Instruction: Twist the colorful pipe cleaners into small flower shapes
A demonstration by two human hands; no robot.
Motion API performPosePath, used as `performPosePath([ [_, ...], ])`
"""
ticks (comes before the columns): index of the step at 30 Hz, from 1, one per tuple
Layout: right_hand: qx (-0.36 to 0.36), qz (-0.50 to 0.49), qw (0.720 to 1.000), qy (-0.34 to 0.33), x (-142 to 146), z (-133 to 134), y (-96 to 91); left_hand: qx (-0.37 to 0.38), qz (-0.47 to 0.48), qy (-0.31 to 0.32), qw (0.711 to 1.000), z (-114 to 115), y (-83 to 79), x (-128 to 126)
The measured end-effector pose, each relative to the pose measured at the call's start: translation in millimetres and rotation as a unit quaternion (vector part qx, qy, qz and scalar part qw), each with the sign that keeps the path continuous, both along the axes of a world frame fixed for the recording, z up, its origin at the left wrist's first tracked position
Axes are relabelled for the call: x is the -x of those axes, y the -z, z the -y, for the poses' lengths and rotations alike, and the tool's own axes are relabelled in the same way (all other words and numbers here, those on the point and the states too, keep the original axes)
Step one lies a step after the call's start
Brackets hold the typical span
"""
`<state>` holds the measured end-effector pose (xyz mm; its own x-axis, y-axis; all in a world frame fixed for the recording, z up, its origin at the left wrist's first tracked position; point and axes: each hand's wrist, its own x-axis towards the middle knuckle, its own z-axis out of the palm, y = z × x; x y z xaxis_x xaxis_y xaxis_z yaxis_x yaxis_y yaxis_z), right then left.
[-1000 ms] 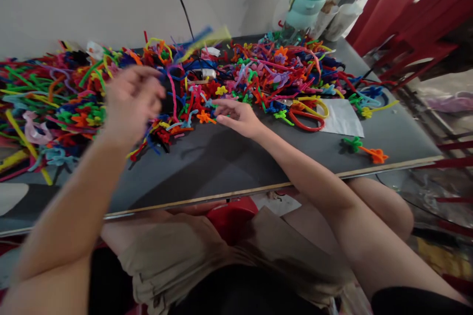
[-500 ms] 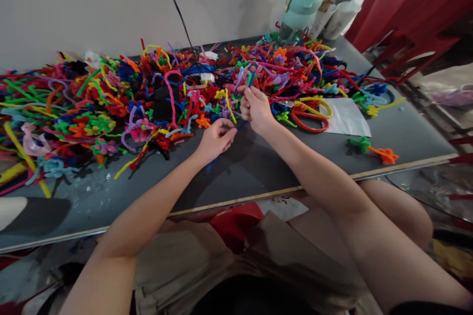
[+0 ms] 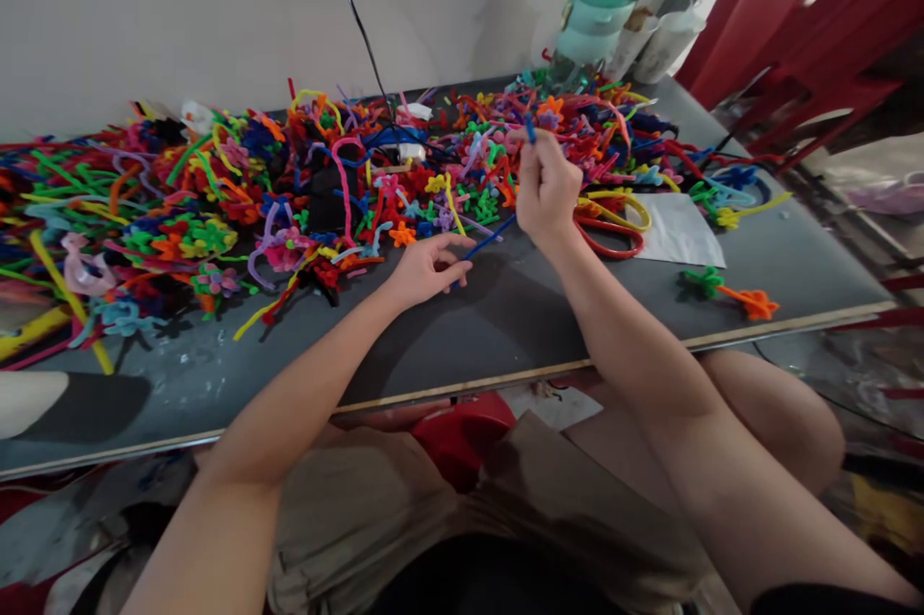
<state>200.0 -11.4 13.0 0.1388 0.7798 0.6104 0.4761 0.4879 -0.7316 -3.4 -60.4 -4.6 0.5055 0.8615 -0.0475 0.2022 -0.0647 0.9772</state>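
A blue pipe cleaner runs slanted between my two hands above the grey table. My right hand is closed in a fist round its upper part, and the blue tip sticks out above the fingers. My left hand rests on the table and pinches the lower end between thumb and fingers. Just behind both hands lies a big heap of coloured pipe cleaners, many twisted into small flowers.
Red and yellow scissors lie right of my right hand, beside a white paper sheet. A green-and-orange twisted flower sits near the table's right front edge. A green bottle and white cups stand at the back; red chairs are at right.
My left hand dropped from the heap to the table and pinched the blue pipe cleaner. My right hand closed on it and pulled it up and to the right.
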Motion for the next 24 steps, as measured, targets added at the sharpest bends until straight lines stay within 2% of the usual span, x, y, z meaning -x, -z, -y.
performPosePath([
  [3, 0.034, 0.040, 0.999, -0.008, 0, -3, 6.0, -0.037, -0.041, -0.019, 0.998, -1, -0.2, 2],
  [5, 0.037, 0.034, 0.999, 0.003, -3, -12, 11.9, -0.086, -0.083, -0.037, 0.992, -3, 0.0, 4],
  [9, 0.056, -0.049, 0.997, -0.004, -9, -33, 25.2, -0.189, -0.155, -0.087, 0.966, -10, -0.7, 13],
  [12, 0.114, -0.158, 0.979, -0.053, -11, -41, 29.4, -0.209, -0.177, -0.100, 0.956, -14, -2.3, 17],
  [15, 0.185, -0.273, 0.938, -0.104, -13, -40, 22.8, -0.133, -0.128, -0.090, 0.979, -15, -4.9, 19],
  [18, 0.205, -0.332, 0.914, -0.107, -17, -34, 9.3, -0.019, -0.015, -0.053, 0.998, -13, -8.5, 18],
  [21, 0.202, -0.365, 0.903, -0.106, -20, -29, -0.6, 0.037, 0.073, -0.004, 0.997, -7, -12.9, 15],
  [24, 0.206, -0.386, 0.893, -0.109, -18, -27, -3.0, 0.089, 0.111, 0.054, 0.988, 3, -17.6, 9],
])
